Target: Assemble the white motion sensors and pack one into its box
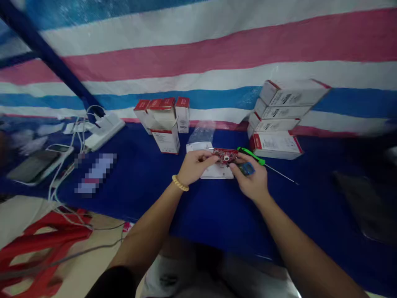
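Between both hands is a small red circuit board (226,155) with a round pale part on it. My left hand (198,165) pinches its left end, fingers closed. On the board's right side, the thumb and fingers of my right hand (251,176) are closed on it. A screwdriver with a green and black handle (256,157) runs just behind my right fingers; whether they touch it I cannot tell. A small blue piece (247,168) shows at my right hand, partly covered by it. Beneath the board lies a white sheet or flat panel (217,173), mostly hidden.
Red-and-white boxes (167,140) stand at the back, one with its flap up, beside a clear plastic bag (203,131). More boxes (279,111) are stacked back right. Leftward are a power strip (105,130), cables and a phone (34,165). A dark flat object (366,203) lies right.
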The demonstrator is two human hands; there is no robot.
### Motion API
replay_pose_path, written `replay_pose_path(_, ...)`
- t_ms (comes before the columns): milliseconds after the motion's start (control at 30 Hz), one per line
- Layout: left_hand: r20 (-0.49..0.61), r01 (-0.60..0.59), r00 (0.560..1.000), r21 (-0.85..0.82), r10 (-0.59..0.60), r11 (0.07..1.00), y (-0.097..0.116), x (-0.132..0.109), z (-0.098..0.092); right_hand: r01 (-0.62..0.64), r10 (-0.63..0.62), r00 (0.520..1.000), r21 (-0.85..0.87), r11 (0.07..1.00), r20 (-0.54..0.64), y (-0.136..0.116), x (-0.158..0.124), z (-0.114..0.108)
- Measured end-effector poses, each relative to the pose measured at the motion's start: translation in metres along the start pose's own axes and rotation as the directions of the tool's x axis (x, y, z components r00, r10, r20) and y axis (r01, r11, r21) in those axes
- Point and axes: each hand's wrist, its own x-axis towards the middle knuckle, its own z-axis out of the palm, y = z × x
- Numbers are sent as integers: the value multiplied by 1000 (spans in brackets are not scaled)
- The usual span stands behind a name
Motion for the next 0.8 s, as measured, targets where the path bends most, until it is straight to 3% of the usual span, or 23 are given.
replay_pose_path(300, 5, 63, 998, -116, -63, 991, 4, 0, 3, -108, 104, 993, 65, 992, 56, -6, -2, -2)
replay_pose_path(800, 44, 24, 999, -47, -22, 999, -4, -1, 2, -235, 229, 972, 140, 962, 61, -8, 1, -2)
